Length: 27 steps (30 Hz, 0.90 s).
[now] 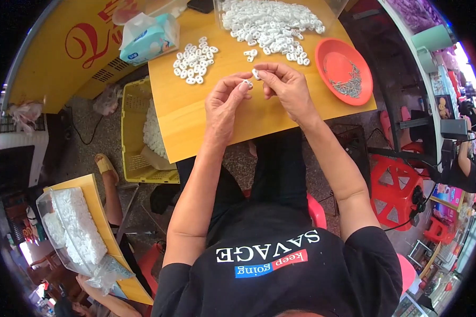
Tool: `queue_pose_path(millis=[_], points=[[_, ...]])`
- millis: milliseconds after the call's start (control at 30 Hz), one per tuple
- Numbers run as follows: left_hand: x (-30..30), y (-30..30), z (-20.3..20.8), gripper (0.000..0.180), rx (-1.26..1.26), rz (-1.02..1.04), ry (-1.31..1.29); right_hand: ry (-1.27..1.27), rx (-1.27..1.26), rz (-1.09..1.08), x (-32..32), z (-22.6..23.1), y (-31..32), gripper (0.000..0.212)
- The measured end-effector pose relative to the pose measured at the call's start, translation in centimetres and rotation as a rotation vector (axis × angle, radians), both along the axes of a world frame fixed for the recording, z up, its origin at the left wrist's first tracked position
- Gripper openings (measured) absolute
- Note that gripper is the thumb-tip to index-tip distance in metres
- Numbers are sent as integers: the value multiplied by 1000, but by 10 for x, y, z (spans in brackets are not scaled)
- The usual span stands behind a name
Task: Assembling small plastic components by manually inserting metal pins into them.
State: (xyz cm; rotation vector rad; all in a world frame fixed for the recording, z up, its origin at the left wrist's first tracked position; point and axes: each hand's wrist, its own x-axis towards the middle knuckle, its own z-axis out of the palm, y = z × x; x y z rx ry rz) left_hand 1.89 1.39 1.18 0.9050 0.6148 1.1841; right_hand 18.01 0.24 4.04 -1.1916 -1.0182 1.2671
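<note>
- At the top of the frame we see a clear bin [218, 11] with a large heap of white pieces [269, 24] that spills past its front.
- Right of the hands, a red plate [334, 53] holds thin metal pins [353, 85], gathered toward its lower right.
- Left of centre on the floor, a yellow crate [128, 132] holds white bits [152, 129]; at lower left, a clear box [46, 206] is filled with white items [82, 227].
- Our left hand [222, 106] pinches a white piece [248, 84] between thumb and finger, near the centre of the tabletop [177, 116].
- Our right hand [291, 92] pinches a second white piece [256, 74] just beside it; we cannot tell whether the two touch.
- A small pile [194, 62] of white ovals lies upper left, below a tissue pack [149, 41].
- A red stool [394, 185] stands at right; another person's arm [104, 300] shows at lower left.
- Bare yellow wood runs from the small pile down to the near edge; the plate sits close to the right edge.
</note>
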Motion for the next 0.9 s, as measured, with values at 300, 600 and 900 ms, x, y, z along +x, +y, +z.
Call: queue_pose_path(millis=[300, 600, 900], points=[[-1, -3, 0, 15, -37, -1, -6, 31, 91, 13, -1, -4, -11, 29], [-1, 2, -1, 13, -46, -41, -43, -425, 355, -90, -2, -6, -5, 15], [1, 1, 2, 17, -83, -54, -42, -564, 286, -218, -7, -9, 0, 16]])
